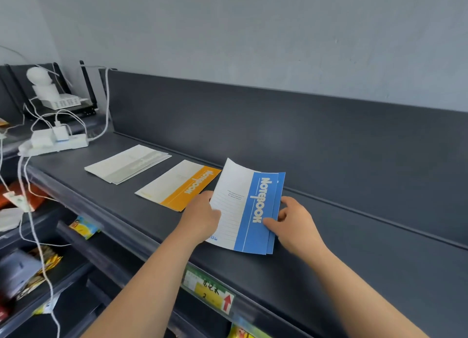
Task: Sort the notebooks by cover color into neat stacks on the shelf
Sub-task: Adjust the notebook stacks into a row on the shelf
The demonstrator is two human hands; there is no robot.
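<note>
The blue notebooks (255, 211), a small bundle with their blue edges fanned out of line on the 3 o'clock side, are held just above the front half of the shelf (379, 236). Their near end is low and their far end curls up. Their long axis runs almost 6 to 12 o'clock.

The left hand (202, 216) grips the white long edge at 9 o'clock, fingers curled round it. The right hand (293, 223) pinches the blue edge at 3 o'clock, thumb on the cover. So the bundle lies between the two hands, each equally near.

The orange notebook (182, 185) lies flat at 10 o'clock, just beside the left hand, its axis running 8 to 2 o'clock. The grey notebooks (126, 164) lie beyond it on the same slant. The blue bundle probably needs squaring, then a clockwise turn to match that slant before it is set down.
</note>
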